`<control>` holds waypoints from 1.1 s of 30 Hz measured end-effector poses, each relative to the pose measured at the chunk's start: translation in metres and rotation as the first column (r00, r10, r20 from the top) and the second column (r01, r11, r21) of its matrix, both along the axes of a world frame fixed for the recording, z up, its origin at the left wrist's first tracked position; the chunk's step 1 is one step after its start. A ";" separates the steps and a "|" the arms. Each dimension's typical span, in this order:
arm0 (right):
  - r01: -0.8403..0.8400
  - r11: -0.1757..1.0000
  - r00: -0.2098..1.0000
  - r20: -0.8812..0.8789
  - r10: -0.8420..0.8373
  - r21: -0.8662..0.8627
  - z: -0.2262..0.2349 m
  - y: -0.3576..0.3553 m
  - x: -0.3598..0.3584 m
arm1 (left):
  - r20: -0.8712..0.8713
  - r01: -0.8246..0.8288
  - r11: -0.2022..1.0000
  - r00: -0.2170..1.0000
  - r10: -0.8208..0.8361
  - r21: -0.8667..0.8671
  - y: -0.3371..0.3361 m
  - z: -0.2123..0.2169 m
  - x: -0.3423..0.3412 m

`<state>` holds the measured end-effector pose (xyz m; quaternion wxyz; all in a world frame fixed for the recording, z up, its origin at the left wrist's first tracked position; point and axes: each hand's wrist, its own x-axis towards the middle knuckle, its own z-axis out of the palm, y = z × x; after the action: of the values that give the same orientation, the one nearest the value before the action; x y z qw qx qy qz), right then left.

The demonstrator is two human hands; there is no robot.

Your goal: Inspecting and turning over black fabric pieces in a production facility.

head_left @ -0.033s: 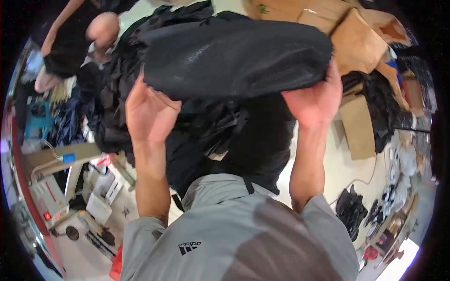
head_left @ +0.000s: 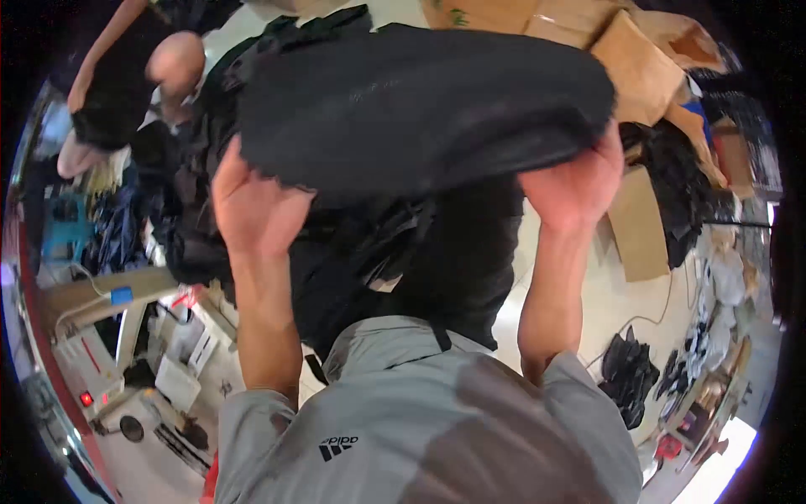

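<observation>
A broad piece of black fabric [head_left: 420, 109], with a rounded fold along the far side and a ragged edge at the left, is stretched between my two hands in the head view. My left hand [head_left: 259, 206] grips its near left corner. At the right end my right hand [head_left: 578, 181] holds it from below, palm up. Most fingers of both hands are hidden by the fabric. Underneath lies a large heap of black garments or cloth [head_left: 361, 244], partly covered by the held piece.
Brown cardboard boxes [head_left: 642, 67] lie far right, with a cardboard flap [head_left: 640, 227] nearer. Another person [head_left: 113, 92] is at the far left. A sewing machine [head_left: 147, 416] stands at the lower left. A small black cloth bundle [head_left: 628, 374] lies on the floor at right.
My hands have moved slightly farther apart, the left one leftward and the right one rightward. Between them the fabric spans wider and looks a little closer.
</observation>
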<state>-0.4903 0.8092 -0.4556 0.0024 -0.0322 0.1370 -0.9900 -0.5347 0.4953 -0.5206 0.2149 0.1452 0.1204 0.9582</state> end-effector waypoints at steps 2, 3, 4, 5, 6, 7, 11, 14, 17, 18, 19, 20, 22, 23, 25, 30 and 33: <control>0.189 0.963 0.979 -0.118 -0.169 0.191 0.013 0.031 0.010 | -0.045 0.048 0.998 0.998 -0.046 0.035 0.014 0.018 -0.024; 0.145 0.969 0.979 -0.174 -0.110 0.199 0.016 0.048 0.013 | -0.167 0.224 0.967 0.965 -0.203 0.119 0.024 0.026 -0.040; 0.094 0.974 0.975 -0.219 -0.048 0.205 0.013 0.062 0.015 | -0.083 0.210 0.973 0.976 -0.203 0.090 0.034 0.030 -0.045; -0.020 0.995 0.952 -0.302 0.048 0.098 0.004 0.073 0.016 | -0.016 0.287 0.954 0.958 -0.287 0.087 0.048 0.030 -0.051; -0.012 0.995 0.955 -0.295 0.040 0.097 -0.005 0.084 0.017 | 0.048 0.318 0.945 0.945 -0.322 0.076 0.063 0.029 -0.057; 0.113 0.981 0.982 -0.166 -0.086 0.159 -0.014 0.095 0.021 | -0.051 0.479 0.876 0.878 -0.476 0.058 0.075 0.025 -0.059; 0.191 0.944 0.957 0.163 -0.241 0.271 -0.073 0.115 0.031 | 0.388 0.269 0.940 0.906 -0.173 -0.209 0.117 -0.026 -0.026; 0.190 0.959 0.919 0.305 -0.249 0.211 -0.109 0.117 0.039 | 0.479 0.266 0.933 0.869 -0.124 -0.241 0.122 -0.051 -0.022; 0.203 0.964 0.875 0.409 -0.258 0.174 -0.121 0.124 0.038 | 0.558 0.304 0.886 0.827 -0.065 -0.349 0.119 -0.058 -0.026; 0.204 0.964 0.875 0.409 -0.257 0.170 -0.123 0.126 0.037 | 0.606 0.310 0.881 0.795 -0.033 -0.358 0.119 -0.057 -0.028; 0.185 0.976 0.820 0.529 -0.218 0.116 -0.126 0.128 0.034 | 0.644 0.331 0.879 0.765 -0.036 -0.344 0.120 -0.056 -0.028; 0.173 0.983 0.760 0.627 -0.171 0.058 -0.128 0.130 0.032 | 0.657 0.324 0.873 0.754 -0.005 -0.365 0.121 -0.056 -0.027; 0.231 0.972 0.706 0.679 -0.202 0.048 -0.137 0.129 0.032 | 0.653 0.292 0.880 0.757 0.026 -0.375 0.127 -0.060 -0.019; 0.227 0.967 0.695 0.676 -0.243 0.115 -0.142 0.127 0.034 | 0.674 0.309 0.874 0.738 0.027 -0.374 0.129 -0.064 -0.012; 0.209 0.952 0.635 0.709 -0.307 0.225 -0.156 0.122 0.038 | 0.660 0.322 0.896 0.750 -0.044 -0.306 0.132 -0.078 0.000; 0.134 0.868 0.587 0.668 -0.458 0.478 -0.175 0.116 0.057 | 0.706 0.314 0.878 0.707 0.038 -0.362 0.095 -0.131 -0.001; 0.202 0.839 0.601 0.613 -0.513 0.505 -0.177 0.112 0.076 | 0.095 -0.115 0.347 0.840 0.534 -0.931 0.039 -0.175 -0.045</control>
<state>-0.4148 0.9210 -0.6330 -0.1399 0.3935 0.3194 -0.8506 -0.5796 0.5338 -0.6959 0.0770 -0.2117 0.5950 0.7715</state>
